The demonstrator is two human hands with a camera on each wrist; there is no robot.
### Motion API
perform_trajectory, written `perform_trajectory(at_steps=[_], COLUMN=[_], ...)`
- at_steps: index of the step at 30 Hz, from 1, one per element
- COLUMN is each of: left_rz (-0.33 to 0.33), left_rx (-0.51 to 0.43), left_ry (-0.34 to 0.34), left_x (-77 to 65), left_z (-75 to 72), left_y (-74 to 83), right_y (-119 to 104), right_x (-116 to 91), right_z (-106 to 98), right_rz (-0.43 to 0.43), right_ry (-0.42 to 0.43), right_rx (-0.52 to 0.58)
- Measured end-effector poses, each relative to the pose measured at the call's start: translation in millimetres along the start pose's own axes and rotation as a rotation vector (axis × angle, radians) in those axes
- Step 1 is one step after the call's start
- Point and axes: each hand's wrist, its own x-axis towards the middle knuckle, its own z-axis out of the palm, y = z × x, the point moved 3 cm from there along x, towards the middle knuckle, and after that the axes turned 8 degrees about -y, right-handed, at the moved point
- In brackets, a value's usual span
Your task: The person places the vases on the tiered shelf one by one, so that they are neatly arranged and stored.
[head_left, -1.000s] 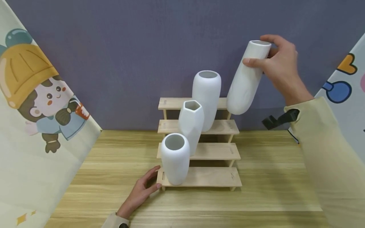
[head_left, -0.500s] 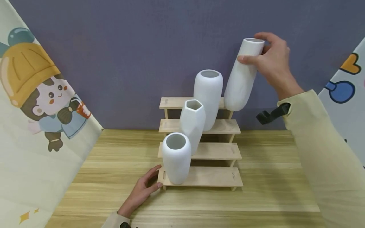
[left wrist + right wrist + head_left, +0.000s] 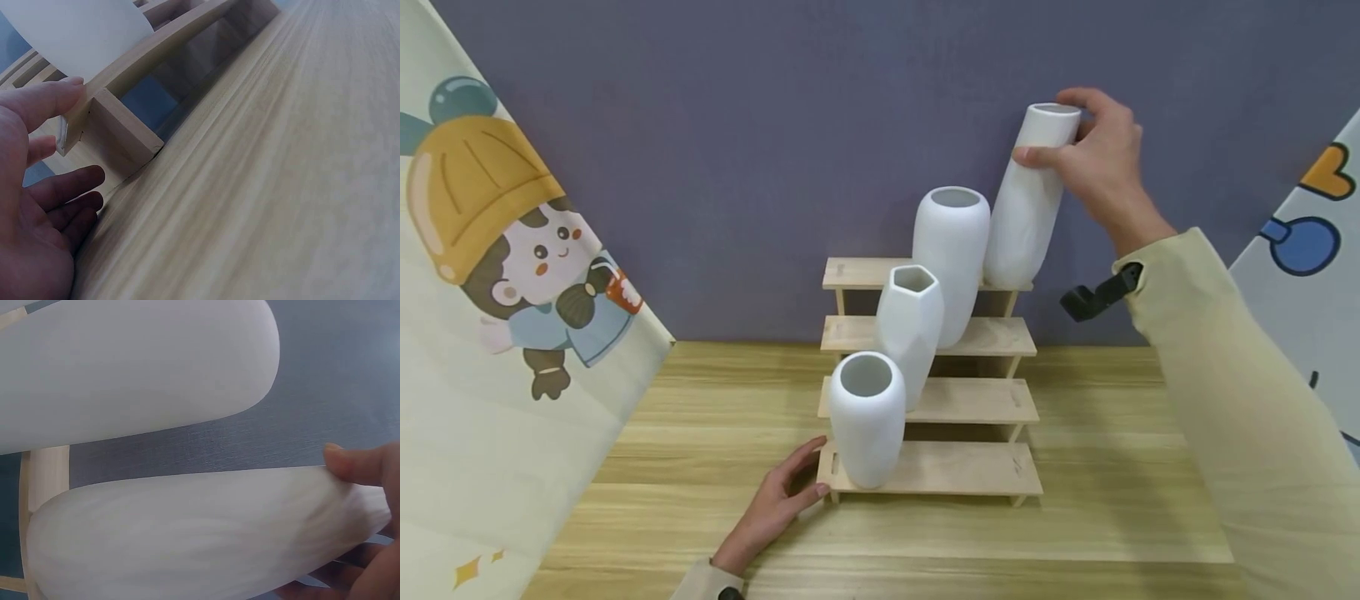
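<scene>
My right hand [image 3: 1101,154] grips a tall white vase [image 3: 1026,204] near its rim, thumb on the near side and fingers behind. This vase leans slightly, its base at the right end of the top step of a wooden stepped stand [image 3: 958,467]. In the right wrist view the held vase [image 3: 187,534] lies alongside another white vase [image 3: 137,369]. My left hand [image 3: 778,500] holds the left end of the bottom step, thumb at the front corner and index finger at the back one. The left wrist view shows the other fingers [image 3: 69,187] loosely bent beside the stand's leg.
Three more white vases stand diagonally on the lower steps: a rounded one [image 3: 867,433] at the bottom, a faceted one [image 3: 910,329] above it, and a tall rounded one [image 3: 951,258]. Behind the wood-grain table [image 3: 700,417] rises a grey-blue backdrop [image 3: 737,167], with printed sheets at both sides.
My right hand has brought the tall vase left and down to the top step, and the vase has become more upright. The left hand keeps its place on the stand.
</scene>
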Motion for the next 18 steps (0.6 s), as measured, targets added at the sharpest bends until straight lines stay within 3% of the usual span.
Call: perform_trajectory(at_steps=[18], left_rz=[0.017], left_rx=[0.009], left_ry=[0.007], left_x=[-2.2], left_z=[-0.4], left_y=[1.2], right_y=[-6], right_x=[6], right_z=[14], right_rz=[-0.024], right_ry=[0.001], right_rx=[0.001])
